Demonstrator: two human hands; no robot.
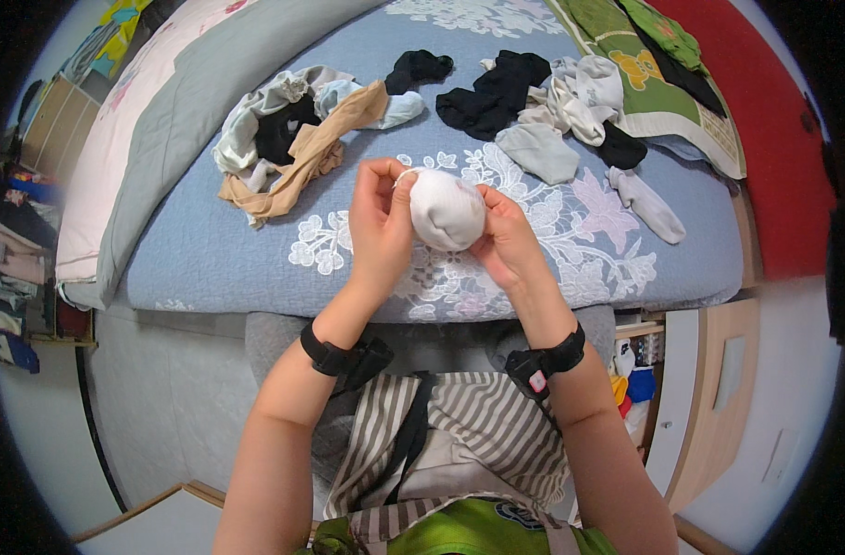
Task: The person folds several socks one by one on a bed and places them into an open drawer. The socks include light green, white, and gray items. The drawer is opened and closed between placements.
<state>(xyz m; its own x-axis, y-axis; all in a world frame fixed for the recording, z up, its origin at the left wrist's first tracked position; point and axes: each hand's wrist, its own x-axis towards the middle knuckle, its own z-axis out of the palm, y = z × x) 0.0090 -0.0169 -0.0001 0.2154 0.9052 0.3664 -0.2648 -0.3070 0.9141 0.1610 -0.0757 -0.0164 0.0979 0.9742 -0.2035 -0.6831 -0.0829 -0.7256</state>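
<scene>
A white sock (pixel 448 210), bunched into a rounded bundle, is held between both hands above the near part of the bed. My left hand (pixel 384 215) grips its left side, thumb on the upper edge. The right side is pinched by my right hand (pixel 504 232). Beyond them, black socks (pixel 499 94) lie against a heap of pale socks (pixel 585 97). A light grey sock (pixel 539 151) rests at the heap's near edge, and another pale sock (pixel 648 207) lies apart to the right. On the left is a pile with tan hosiery (pixel 304 159) and a black sock (pixel 417 69) behind.
The bed has a blue quilted cover (pixel 186 243) with white floral lace. A folded grey and pink quilt (pixel 152 132) runs along the left. At the right are a green bear-patterned cloth (pixel 662 90) and, below, an open drawer or cabinet (pixel 638 388) holding clothes.
</scene>
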